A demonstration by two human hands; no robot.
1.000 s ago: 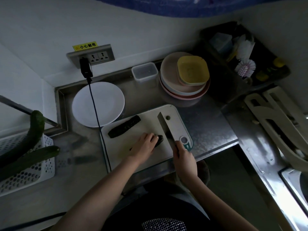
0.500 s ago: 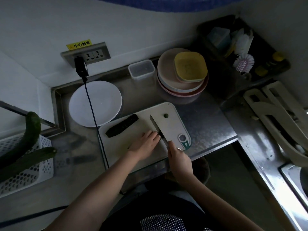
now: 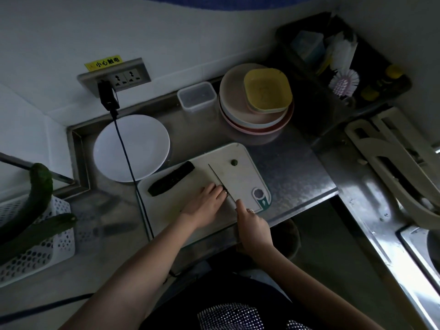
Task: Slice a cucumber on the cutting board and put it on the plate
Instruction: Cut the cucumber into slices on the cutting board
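Fingers: left hand (image 3: 206, 203) lay with fingers (image 3: 215, 190) pressed together on the cutting board (image 3: 240, 177), covering whatever was under them; right hand (image 3: 253, 226) curled round the knife (image 3: 219, 179) handle
Knife: blade edge-down just beside the left fingertips
Cucumber: a dark piece (image 3: 171, 178) lay on the board's left part, apart from both hands
Plate (image 3: 142, 129): white, on the bench (image 3: 292, 167), bare
Basket (image 3: 35, 244): held two whole cucumbers (image 3: 40, 186)
Clear tub (image 3: 197, 96): contents unclear

plate (image 3: 112, 148) left-behind cutting board (image 3: 247, 184) | cucumber piece (image 3: 171, 178) on board | dish stack (image 3: 254, 103) behind
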